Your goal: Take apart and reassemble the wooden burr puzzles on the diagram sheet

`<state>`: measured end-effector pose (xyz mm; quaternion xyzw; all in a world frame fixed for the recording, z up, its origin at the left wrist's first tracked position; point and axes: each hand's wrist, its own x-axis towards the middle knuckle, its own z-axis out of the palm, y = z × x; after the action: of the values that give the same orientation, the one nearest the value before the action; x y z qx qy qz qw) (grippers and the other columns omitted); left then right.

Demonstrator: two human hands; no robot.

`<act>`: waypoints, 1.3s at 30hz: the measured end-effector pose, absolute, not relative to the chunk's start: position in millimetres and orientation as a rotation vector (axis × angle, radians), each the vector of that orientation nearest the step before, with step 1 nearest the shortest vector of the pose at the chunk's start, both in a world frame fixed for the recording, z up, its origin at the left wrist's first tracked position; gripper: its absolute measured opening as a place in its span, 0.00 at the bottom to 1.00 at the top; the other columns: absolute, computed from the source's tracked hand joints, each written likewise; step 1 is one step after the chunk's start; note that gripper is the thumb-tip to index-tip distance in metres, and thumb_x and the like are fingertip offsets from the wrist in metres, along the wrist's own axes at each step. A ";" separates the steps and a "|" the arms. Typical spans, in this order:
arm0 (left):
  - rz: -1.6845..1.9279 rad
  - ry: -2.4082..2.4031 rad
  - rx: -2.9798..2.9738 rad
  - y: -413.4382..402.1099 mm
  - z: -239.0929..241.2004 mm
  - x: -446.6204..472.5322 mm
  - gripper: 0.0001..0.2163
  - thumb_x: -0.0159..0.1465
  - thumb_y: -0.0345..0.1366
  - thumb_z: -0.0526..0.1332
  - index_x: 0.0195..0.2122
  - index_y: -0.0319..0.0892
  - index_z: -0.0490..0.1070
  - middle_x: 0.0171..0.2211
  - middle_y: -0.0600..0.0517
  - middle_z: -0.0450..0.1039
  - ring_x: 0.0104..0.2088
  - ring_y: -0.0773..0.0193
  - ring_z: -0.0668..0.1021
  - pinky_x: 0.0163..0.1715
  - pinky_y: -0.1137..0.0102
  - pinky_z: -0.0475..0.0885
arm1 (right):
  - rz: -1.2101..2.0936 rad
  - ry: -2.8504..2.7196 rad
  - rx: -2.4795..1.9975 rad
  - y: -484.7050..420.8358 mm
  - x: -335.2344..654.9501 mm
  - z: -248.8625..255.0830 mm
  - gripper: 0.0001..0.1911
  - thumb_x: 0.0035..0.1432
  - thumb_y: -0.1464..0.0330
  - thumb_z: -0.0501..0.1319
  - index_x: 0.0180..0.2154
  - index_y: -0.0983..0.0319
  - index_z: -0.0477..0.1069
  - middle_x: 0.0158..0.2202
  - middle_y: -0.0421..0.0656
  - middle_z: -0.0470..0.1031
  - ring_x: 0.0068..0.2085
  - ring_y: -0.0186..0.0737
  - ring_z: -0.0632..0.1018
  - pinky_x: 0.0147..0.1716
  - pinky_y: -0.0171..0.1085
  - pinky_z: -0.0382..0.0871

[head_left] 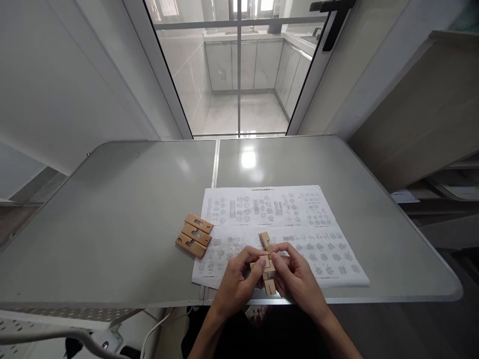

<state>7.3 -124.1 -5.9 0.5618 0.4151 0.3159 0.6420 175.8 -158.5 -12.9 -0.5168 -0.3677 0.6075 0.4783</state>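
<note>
Between my two hands is a cluster of interlocking wooden puzzle pieces (268, 268), held over the near edge of the table. My left hand (239, 279) grips it from the left, thumb across the top. From the right, my right hand (294, 271) pinches it with thumb and index finger. A notched wooden bar (265, 239) sticks out beyond the fingertips; whether it is joined to the cluster is hidden. On the left, several flat wooden pieces (195, 235) with cut-outs and dark numbers lie side by side, partly on the instruction sheet (299, 234).
The grey folding table (123, 214) has a metal seam (216, 164) across it. Behind stands a glazed door (239, 75) with a black handle (333, 22). A wooden shelf unit (422, 109) is at the right. A cable (159, 324) hangs below the front left edge.
</note>
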 end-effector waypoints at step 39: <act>1.052 1.030 0.928 -119.8 -12.6 4.6 0.32 0.59 0.43 0.78 0.61 0.48 0.69 0.52 0.48 0.79 0.49 0.56 0.82 0.54 0.63 0.77 | 0.523 -1.429 -1.662 -156.6 164.0 -33.3 0.06 0.71 0.65 0.63 0.48 0.56 0.74 0.50 0.49 0.74 0.54 0.55 0.74 0.53 0.52 0.71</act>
<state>4.6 -119.8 -12.6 0.4074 0.4523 0.4622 0.6448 164.0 -156.6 -33.3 -0.6661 -0.5727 0.2094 0.4294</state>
